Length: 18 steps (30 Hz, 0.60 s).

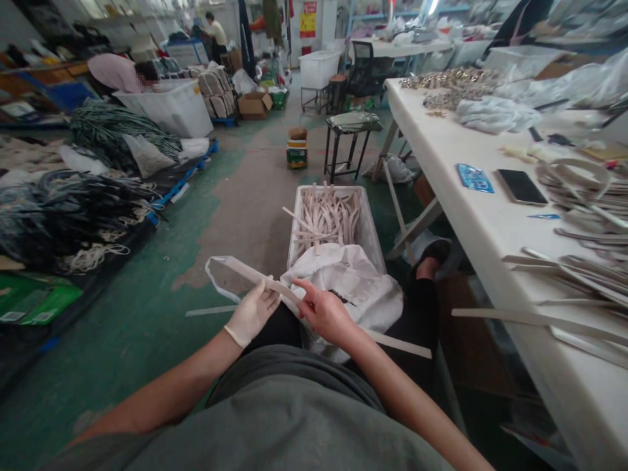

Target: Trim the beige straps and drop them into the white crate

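A long pale strip (400, 344) runs across my lap, rising to the left through both hands. My left hand (255, 311), in a whitish glove, is closed on the strip, with a narrow white loop (214, 278) beyond its fingers. Bare, my right hand (324, 313) grips the same strip with its index finger stretched along it. Under and beyond the hands, white cloth (363, 278) covers my lap and the near part of a white crate (374, 235). Many pale strips (326, 212) lie in that crate.
To the right, a long white table (466, 222) holds more strips, a phone (521, 187) and a blue packet (474, 178). Bundled dark cords (63, 209) lie at left. Ahead are a stool (350, 124) and a small box (297, 149). A person bends over a white bin (171, 108).
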Tool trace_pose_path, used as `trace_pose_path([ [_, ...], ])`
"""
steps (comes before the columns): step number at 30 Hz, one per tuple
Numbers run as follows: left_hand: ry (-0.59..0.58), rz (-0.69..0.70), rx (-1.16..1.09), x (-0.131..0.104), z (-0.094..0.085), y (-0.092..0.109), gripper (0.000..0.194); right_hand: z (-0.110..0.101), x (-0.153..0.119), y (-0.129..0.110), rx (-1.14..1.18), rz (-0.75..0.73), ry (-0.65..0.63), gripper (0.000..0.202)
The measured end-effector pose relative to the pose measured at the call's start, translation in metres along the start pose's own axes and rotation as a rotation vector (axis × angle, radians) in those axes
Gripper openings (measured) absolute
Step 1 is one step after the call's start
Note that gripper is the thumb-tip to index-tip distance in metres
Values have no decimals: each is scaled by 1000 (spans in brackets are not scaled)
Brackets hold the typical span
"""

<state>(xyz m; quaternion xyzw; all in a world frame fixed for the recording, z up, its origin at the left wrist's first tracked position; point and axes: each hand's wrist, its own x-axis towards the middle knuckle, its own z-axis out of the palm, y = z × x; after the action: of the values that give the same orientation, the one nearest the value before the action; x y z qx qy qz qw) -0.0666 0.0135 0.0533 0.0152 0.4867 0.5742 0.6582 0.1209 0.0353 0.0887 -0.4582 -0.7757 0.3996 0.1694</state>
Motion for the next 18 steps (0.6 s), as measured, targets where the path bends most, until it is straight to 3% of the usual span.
trace_pose_path([
  [4, -40, -171, 30, 1, -2, -31, 20, 15, 2, 10, -3, 35, -50, 49],
  [9, 98, -93, -110, 12, -10, -23, 16, 12, -4, 24, 97, 172, -66, 43],
  [12, 104, -146, -133, 13, -13, -24, 14, 6, -6, 26, 6, 191, -123, 26],
  [18, 93, -281, -66, 5, -10, -48, 16, -2, -19, 21, -321, 237, -94, 31],
])
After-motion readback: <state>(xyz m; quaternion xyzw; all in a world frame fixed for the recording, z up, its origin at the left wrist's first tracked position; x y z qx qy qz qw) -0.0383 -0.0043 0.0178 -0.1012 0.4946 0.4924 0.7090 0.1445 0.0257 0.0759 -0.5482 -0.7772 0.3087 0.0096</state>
